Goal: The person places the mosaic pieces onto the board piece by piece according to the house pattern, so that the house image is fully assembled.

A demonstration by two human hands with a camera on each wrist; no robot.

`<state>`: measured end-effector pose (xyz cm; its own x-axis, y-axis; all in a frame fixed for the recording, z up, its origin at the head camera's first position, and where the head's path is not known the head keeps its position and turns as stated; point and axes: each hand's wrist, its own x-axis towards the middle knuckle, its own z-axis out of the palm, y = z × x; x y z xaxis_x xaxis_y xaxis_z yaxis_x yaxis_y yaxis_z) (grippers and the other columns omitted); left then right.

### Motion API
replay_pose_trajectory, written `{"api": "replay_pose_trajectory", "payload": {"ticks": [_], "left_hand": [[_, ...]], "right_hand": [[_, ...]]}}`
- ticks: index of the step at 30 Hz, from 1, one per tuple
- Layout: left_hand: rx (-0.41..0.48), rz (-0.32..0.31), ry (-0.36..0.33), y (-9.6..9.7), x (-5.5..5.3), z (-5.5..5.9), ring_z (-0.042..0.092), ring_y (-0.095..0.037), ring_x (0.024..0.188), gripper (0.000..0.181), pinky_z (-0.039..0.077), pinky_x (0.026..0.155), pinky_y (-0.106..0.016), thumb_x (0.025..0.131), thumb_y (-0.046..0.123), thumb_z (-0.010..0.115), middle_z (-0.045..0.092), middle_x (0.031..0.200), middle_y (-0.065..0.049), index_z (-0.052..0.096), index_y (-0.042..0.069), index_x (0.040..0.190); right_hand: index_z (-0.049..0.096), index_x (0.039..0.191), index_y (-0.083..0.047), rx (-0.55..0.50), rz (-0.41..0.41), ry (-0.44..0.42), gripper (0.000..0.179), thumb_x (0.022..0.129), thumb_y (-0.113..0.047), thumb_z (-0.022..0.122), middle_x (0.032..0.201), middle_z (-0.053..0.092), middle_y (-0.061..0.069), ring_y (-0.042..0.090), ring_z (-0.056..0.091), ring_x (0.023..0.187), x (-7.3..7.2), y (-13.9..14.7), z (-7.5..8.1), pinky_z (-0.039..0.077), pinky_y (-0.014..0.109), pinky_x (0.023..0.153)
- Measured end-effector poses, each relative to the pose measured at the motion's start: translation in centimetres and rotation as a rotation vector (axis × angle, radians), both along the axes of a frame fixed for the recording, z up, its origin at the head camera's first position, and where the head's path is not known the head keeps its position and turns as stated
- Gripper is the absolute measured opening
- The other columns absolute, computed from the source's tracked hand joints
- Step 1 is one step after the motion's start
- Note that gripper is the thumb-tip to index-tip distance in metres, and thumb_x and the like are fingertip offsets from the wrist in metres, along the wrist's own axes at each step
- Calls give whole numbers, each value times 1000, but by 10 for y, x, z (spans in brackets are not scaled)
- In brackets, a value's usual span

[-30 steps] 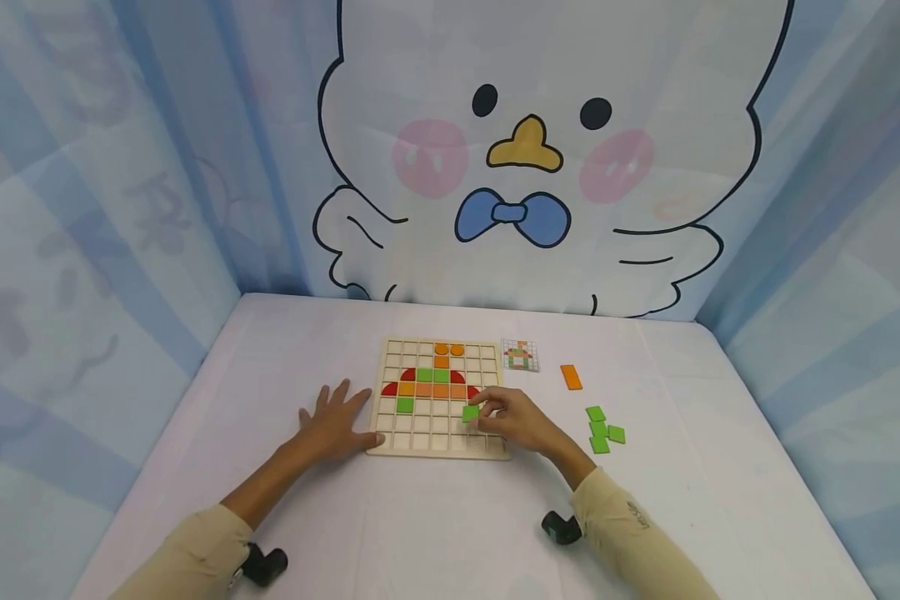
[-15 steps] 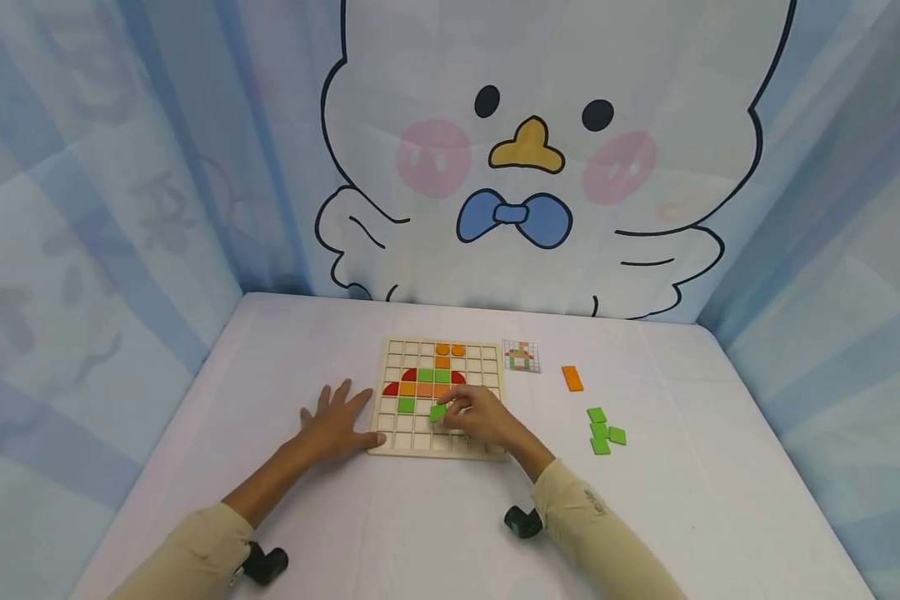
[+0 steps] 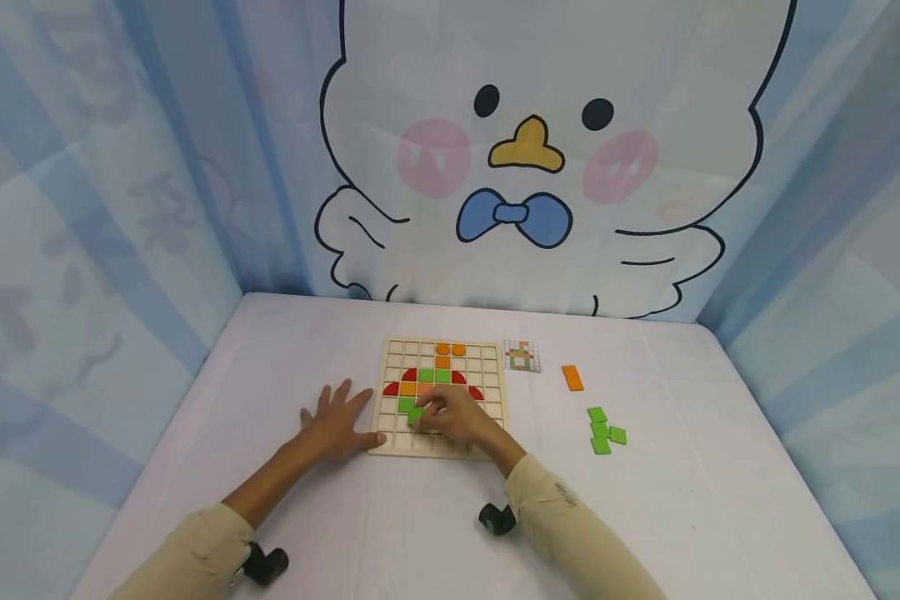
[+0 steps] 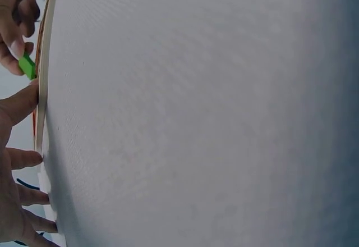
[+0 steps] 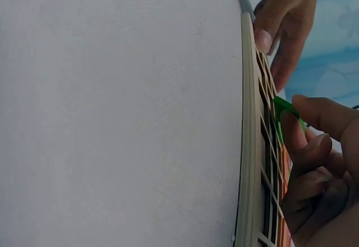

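A light wooden grid board (image 3: 489, 357) lies on the table, with red, orange and green pieces in some of its cells. My right hand (image 3: 453, 414) pinches a green square tile (image 3: 416, 416) between thumb and finger, just below a green tile (image 3: 406, 404) lying in the grid. In the right wrist view the pinched tile (image 5: 285, 105) is tilted over the cells. My left hand (image 3: 335, 427) is spread at the board's left side, its thumb touching the edge. The right hand hides part of the orange row and the cells below.
A small pattern card (image 3: 521, 356) lies beside the board's top right corner. Further right are an orange rectangular tile (image 3: 572, 377) and a group of several loose green tiles (image 3: 600, 430). A printed curtain (image 3: 525, 267) stands behind the table.
My right hand has carried the green tile leftward across the board, from near the right red piece to below the green tile on the left. The left hand has stayed in place.
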<state>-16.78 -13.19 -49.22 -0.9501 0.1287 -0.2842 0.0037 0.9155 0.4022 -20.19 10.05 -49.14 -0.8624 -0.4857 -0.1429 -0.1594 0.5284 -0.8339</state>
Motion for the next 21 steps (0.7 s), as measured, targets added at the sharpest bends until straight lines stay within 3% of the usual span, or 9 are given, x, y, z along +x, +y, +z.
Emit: {"api": "replay_pose_trajectory", "payload": {"ticks": [11, 21], "left_hand": [[-4, -8, 3, -1, -1, 0, 10, -59, 148, 87, 14, 104, -85, 83, 50, 76, 21, 163, -28, 41, 12, 153], [2, -13, 7, -2, 0, 0, 10, -59, 148, 87, 14, 104, -85, 84, 50, 76, 21, 163, -28, 41, 12, 153]], "right_hand": [[73, 107, -11, 72, -17, 25, 21, 88, -19, 77, 81, 65, -4, 10, 56, 71, 5, -15, -8, 47, 22, 62], [73, 105, -15, 138, -17, 34, 21, 86, -20, 80, 76, 63, -4, 8, 54, 65, 6, -19, -4, 43, 21, 55]]}}
